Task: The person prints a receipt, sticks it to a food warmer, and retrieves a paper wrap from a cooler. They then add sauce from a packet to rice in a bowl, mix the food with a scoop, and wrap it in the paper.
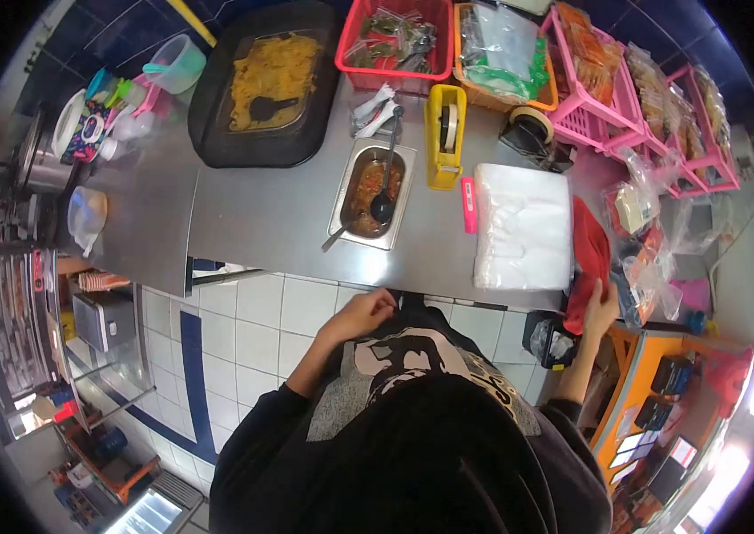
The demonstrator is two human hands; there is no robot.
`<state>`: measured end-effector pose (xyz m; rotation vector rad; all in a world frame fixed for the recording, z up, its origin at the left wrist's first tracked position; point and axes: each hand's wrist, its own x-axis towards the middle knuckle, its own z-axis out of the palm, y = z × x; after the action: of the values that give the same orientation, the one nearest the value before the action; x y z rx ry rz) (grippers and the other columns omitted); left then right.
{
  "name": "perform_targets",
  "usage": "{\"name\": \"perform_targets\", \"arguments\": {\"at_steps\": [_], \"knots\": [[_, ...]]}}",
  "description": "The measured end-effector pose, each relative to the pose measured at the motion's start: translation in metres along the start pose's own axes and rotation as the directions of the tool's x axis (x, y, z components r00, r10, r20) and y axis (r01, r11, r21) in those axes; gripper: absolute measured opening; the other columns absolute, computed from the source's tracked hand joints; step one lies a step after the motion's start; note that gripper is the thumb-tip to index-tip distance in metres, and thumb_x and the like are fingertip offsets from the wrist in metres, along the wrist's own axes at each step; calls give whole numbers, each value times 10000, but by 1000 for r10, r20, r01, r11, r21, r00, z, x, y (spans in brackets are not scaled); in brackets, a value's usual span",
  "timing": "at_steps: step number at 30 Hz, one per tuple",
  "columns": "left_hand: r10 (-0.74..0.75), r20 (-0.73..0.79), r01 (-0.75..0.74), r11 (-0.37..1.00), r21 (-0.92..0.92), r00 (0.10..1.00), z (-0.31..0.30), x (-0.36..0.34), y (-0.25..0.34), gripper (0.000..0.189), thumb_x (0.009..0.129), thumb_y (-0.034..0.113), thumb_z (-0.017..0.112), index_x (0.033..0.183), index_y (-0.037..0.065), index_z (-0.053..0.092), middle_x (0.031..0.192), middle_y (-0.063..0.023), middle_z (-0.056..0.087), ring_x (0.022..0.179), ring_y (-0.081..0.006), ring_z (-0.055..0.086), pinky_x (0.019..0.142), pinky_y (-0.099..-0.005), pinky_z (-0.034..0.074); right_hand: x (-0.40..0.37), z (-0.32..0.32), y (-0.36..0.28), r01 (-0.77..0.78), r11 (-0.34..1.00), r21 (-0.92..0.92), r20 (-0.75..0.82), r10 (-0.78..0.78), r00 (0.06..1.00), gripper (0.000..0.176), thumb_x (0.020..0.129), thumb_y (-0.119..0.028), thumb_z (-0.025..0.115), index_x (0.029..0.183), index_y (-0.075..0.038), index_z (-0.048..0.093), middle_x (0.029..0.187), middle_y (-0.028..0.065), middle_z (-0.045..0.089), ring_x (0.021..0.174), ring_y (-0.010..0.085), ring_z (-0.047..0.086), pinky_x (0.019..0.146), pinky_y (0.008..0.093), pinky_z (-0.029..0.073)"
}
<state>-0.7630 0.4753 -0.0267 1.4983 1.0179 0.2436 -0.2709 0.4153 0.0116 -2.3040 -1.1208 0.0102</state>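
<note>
My right hand (602, 310) is at the right front of the steel table, its fingers closed on the lower edge of a limp red plastic bag (588, 254). Beside that bag lies a thick stack of white plastic bags (524, 227). My left hand (363, 313) hovers in front of the table edge, close to my body, its fingers curled in with nothing visible in them. Beyond it, a steel pan (335, 222) of reddish sauce holds a black ladle (383, 206) and a second utensil's handle sticks out.
A black tray (208, 133) of yellow noodles stands at the back left. Behind the pan are a red basket (399, 82) of small packets, a yellow tape dispenser (444, 165) and pink baskets (595, 133) of packaged food. Clear plastic bags (661, 267) crowd the right end.
</note>
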Motion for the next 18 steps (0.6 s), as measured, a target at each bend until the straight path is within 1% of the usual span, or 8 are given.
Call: {"name": "perform_targets", "arguments": {"at_steps": [2,5,6,8,11,12,15,18], "knots": [[-29,58,33,997,-63,998,4,-5,28,199,894,164,577,1053,48,552,898,-102,656,832,-196,629,757,-317,489,-23,-30,-39,-133,908,398,94,103,990,209,884,-196,614,860,8,574,806,73,581,753,206,549,672,345,447],[-37,158,69,977,-203,987,10,-7,51,322,897,190,599,1179,70,499,1086,-93,607,969,-182,581,844,-301,467,-55,-40,-132,-1,892,452,76,-37,996,187,854,-132,656,832,15,543,822,59,547,757,164,501,703,310,436],[61,47,-47,966,-255,997,15,-6,55,374,883,211,618,1197,58,486,1097,-106,602,984,-199,579,860,-314,462,-60,-24,-151,202,904,377,-42,-202,979,172,814,-88,686,835,10,547,856,75,547,795,179,505,770,300,428],[234,-196,-287,902,-321,952,31,-3,62,480,856,252,656,1234,32,458,1120,-132,593,1016,-234,577,894,-341,450,-66,10,-203,337,835,435,-72,-341,937,173,764,-34,692,848,17,550,911,127,555,922,262,539,866,355,415],[350,-331,-433,874,-221,876,40,15,85,609,837,293,678,1292,2,396,1164,-148,569,1086,-250,547,947,-344,419,-62,76,-266,385,788,480,-68,-404,912,172,785,-75,680,876,29,578,1111,170,554,1024,317,538,883,352,438],[277,-349,-376,890,-259,895,47,30,75,616,838,298,676,1293,-4,393,1167,-150,568,1093,-251,545,948,-347,418,-60,97,-285,350,730,586,-48,-400,915,167,757,-62,674,846,29,567,1119,203,544,1014,379,520,886,418,419],[61,-333,-223,852,-474,941,64,76,20,634,845,311,660,1307,-13,371,1186,-166,562,1119,-247,538,958,-345,410,-56,144,-311,490,740,462,21,-561,828,166,766,-81,665,873,15,585,1218,192,537,953,377,572,797,420,485],[117,-347,-231,922,-309,931,67,75,-10,586,877,282,618,1305,-26,362,1176,-176,562,1107,-272,544,953,-352,413,-61,146,-309,543,717,438,110,-642,759,145,760,-85,661,856,-7,587,1226,161,554,837,342,620,685,392,523]]}}
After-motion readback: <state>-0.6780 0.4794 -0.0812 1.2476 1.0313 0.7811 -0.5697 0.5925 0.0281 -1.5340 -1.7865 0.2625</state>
